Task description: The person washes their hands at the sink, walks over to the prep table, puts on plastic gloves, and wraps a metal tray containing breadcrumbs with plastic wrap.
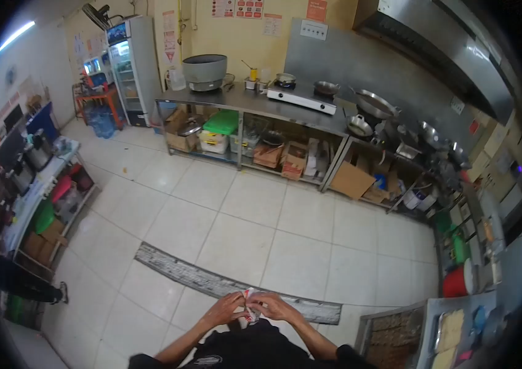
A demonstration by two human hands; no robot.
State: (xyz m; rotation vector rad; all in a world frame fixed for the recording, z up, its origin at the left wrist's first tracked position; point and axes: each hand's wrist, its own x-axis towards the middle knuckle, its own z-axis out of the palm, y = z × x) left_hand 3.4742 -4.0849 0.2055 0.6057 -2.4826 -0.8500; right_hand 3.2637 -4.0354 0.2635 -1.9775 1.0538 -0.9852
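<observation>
Both of my hands meet low in the head view, close in front of my black shirt. Between them is a small white packet with red print, its kind too small to make out. My left hand pinches it from the left side. Fingers of my right hand are closed on its right side and upper edge. Parts of the packet are hidden behind my fingers.
A steel counter with a white gas stove runs along the back wall. A floor drain grate crosses the tiles before me. Another person's leg shows at left. Trays stand at lower right.
</observation>
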